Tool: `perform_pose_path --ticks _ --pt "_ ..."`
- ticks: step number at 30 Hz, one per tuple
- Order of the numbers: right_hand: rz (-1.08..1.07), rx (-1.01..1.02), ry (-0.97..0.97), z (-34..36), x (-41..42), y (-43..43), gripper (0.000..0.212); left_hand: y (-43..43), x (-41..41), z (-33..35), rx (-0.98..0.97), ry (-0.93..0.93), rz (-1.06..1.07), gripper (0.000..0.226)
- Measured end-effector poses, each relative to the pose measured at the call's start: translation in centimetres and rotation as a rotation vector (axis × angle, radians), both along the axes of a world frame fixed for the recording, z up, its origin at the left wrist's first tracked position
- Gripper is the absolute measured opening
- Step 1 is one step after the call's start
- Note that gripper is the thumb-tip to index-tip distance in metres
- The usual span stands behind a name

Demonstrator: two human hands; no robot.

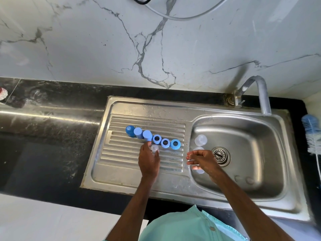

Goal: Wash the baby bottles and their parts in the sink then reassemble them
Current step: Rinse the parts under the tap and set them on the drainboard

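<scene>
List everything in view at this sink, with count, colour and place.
caps: three, blue, left end of the row on the drainboard
rings: three, blue, right end of that row
teat: one, clear, just in front of the row
bottles: at least two, clear, left side of the basin
sink: one, steel, set in the counter
tap: one, grey, behind the basin
brush: one, blue and white, right of the sink
hose: one, grey, top of the marble wall
left hand: pinches the teat
right hand: over the bottles; grip unclear
</scene>
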State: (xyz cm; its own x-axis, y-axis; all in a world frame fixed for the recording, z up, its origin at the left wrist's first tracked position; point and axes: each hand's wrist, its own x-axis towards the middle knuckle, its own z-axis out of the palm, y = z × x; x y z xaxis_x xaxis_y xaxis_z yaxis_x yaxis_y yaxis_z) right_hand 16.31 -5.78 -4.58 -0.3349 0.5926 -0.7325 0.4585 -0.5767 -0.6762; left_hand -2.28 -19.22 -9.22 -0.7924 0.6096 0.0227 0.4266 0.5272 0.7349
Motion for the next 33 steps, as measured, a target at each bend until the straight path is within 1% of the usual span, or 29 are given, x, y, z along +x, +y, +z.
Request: perform_pose_path --ticks 2,6,9,13,17,19,22,25,27,29,30,33 --pt "-0.009 0.003 0.003 0.2 0.3 0.1 0.007 -0.4 0.8 0.4 -0.029 0.064 -0.007 0.052" --pt "-0.018 0.025 0.008 0.7 1.4 0.4 0.007 -0.7 2.9 1.6 -0.045 0.144 -0.091 0.044" --pt "-0.044 0.028 0.001 0.7 2.4 0.8 0.008 -0.2 5.2 2.5 -0.054 0.177 -0.203 0.041" --pt "-0.097 0.038 -0.030 -1.0 5.1 1.4 0.008 1.5 9.0 3.3 -0.023 0.219 -0.382 0.032" --pt "-0.157 0.065 -0.135 -3.3 10.1 2.5 0.011 3.7 13.1 3.9 -0.027 0.232 -0.567 0.025" --pt "-0.151 0.126 -0.270 -5.4 13.6 3.4 0.013 5.3 15.1 3.6 -0.041 0.252 -0.677 0.024" --pt "-0.031 0.241 -0.482 -8.6 18.6 5.5 0.016 7.9 17.4 2.6 -0.066 0.272 -0.809 0.025" --pt "0.076 0.207 -0.587 -12.6 22.6 7.9 0.011 10.5 18.9 1.3 -0.122 0.295 -0.876 0.025" --pt "0.169 0.221 -0.612 -14.3 23.8 8.6 0.022 12.0 19.6 0.7 -0.168 0.313 -0.914 0.024" --pt "0.218 0.250 -0.646 -15.3 24.1 8.7 0.017 13.1 19.8 0.1 -0.208 0.316 -0.936 0.022" --pt "0.291 0.249 -0.667 -15.7 23.9 8.8 0.022 13.5 19.8 -0.2 -0.223 0.316 -0.937 0.021" --pt "0.494 0.248 -0.687 -16.9 23.1 8.7 0.050 13.8 19.7 -0.8 -0.269 0.298 -0.926 0.022"
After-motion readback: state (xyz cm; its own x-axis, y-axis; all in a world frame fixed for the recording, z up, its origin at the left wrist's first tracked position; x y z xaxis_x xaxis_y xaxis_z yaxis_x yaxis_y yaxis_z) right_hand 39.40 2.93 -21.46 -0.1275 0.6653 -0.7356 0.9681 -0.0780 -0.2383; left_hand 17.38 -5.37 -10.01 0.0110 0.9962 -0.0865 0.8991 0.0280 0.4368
